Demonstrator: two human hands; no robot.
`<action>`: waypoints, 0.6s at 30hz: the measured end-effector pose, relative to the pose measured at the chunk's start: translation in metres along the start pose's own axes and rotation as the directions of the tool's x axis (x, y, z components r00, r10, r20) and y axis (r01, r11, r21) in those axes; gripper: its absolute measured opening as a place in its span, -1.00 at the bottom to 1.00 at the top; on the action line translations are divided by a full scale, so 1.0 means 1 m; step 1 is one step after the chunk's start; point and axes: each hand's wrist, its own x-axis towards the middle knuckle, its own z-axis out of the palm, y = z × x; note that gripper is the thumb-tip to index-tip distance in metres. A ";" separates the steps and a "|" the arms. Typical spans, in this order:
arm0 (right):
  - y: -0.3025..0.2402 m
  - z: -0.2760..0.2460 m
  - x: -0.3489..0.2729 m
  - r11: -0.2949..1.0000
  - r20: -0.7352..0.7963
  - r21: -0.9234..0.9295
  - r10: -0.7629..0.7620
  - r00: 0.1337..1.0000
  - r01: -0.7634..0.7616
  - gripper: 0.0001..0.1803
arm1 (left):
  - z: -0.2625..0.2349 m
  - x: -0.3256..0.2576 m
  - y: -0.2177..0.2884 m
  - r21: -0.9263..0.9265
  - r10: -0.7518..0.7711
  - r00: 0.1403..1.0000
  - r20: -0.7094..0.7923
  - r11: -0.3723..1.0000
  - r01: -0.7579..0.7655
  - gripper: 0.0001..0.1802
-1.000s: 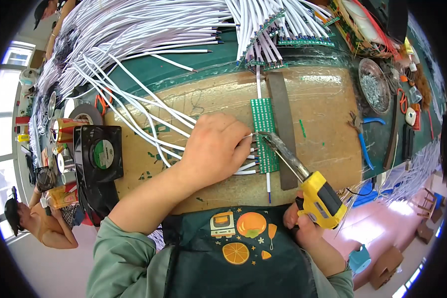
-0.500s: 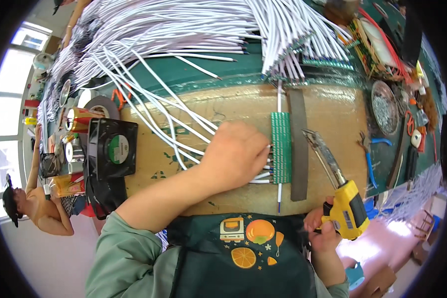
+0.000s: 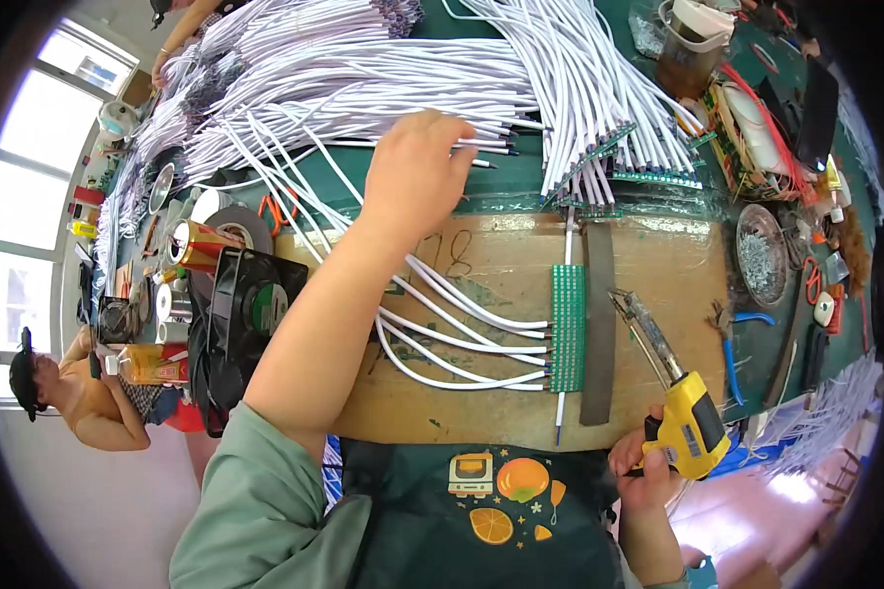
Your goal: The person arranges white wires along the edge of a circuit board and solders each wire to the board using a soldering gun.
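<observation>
My left hand is over the near edge of the white wire pile. Its thumb and fingers are apart around a loose white wire with a dark tip; no firm grip shows. In my right hand is a yellow and black soldering gun, its metal tip pointing up and left beside a dark grey strip. Left of that strip lies a green circuit board. Several white wires run to its left edge, and another white wire extends lengthwise beneath it.
A brown board covers the near worktop. A black fan and a can stand left. At right are a dish of small bits, blue-handled pliers and red scissors. Another person sits at far left.
My left hand has left the circuit board's wire ends and moved up and away to the loose wire at the pile. My right hand still holds the soldering gun in nearly the same place.
</observation>
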 end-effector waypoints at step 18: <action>0.000 0.002 -0.002 0.997 0.009 0.054 0.046 0.999 -0.046 -0.28 | -0.009 -0.007 0.030 -0.132 -0.133 0.932 0.337 0.973 0.187 -0.84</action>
